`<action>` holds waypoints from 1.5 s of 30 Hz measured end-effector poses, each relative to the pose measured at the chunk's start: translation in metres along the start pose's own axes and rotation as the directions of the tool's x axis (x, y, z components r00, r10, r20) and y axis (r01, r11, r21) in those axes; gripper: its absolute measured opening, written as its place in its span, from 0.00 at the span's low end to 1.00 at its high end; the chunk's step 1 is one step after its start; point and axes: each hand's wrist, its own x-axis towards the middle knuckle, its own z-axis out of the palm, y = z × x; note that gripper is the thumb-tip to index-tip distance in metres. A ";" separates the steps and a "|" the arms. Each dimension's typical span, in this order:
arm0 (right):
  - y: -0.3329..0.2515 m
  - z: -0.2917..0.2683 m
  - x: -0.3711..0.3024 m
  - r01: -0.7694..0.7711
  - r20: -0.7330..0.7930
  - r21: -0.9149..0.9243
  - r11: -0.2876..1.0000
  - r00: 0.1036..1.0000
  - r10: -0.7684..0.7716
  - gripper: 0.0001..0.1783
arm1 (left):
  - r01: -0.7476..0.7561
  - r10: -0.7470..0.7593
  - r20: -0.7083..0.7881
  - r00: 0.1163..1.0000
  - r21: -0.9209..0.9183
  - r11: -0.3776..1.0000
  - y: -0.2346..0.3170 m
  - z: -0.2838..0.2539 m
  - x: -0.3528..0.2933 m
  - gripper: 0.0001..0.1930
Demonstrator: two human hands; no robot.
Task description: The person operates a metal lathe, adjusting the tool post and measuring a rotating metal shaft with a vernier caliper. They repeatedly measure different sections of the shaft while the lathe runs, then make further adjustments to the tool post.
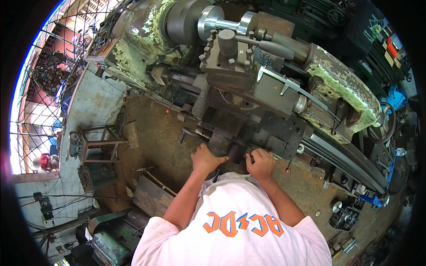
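Note:
A large worn metal lathe fills the upper view. In its chuck (181, 21) sits a shiny spool-shaped metal workpiece (217, 22), its far end near the tailstock. My left hand (207, 160) is curled at a dark crank (218, 142) on the front of the carriage, its thumb stretched toward the right. My right hand (261, 165) is beside it, fingers bent at the carriage's front edge; what they grip is hidden. Above both hands stands the square tool post (228, 55) with its clamp lever (270, 48). A vernier caliper (280, 81) lies on the slide to its right.
The tailstock (344, 82) with its handwheel (387, 123) is on the right, above the long bed rails (350, 157). Left are a metal stool frame (100, 144) and a grille window (40, 93). A green machine (111, 239) stands lower left. Small parts fill a tray (346, 218).

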 end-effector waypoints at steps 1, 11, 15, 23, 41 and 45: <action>0.000 0.000 0.000 -0.008 0.009 -0.003 1.000 1.000 0.008 0.10 | -0.021 0.021 0.015 1.000 -0.020 1.000 -0.001 -0.002 0.000 0.54; 0.001 0.000 -0.001 0.009 -0.006 0.006 1.000 1.000 -0.009 0.11 | -0.063 0.380 0.352 0.855 -0.658 0.751 -0.086 0.016 0.072 0.44; 0.002 0.000 -0.002 0.000 -0.011 0.023 1.000 1.000 0.001 0.11 | 0.150 0.426 0.460 0.779 -0.796 0.586 -0.097 0.028 0.086 0.41; 0.000 0.000 -0.002 -0.012 -0.018 0.028 1.000 1.000 0.012 0.10 | 0.112 0.386 0.423 0.820 -0.780 0.616 -0.083 0.016 0.069 0.38; 0.001 0.001 -0.001 -0.009 -0.030 0.021 1.000 0.999 0.010 0.10 | -0.004 0.304 0.309 0.901 -0.696 0.718 -0.066 0.012 0.053 0.40; 0.001 0.002 -0.001 -0.007 -0.029 0.025 1.000 1.000 0.007 0.10 | -0.044 0.262 0.261 0.929 -0.627 0.778 -0.063 0.014 0.051 0.41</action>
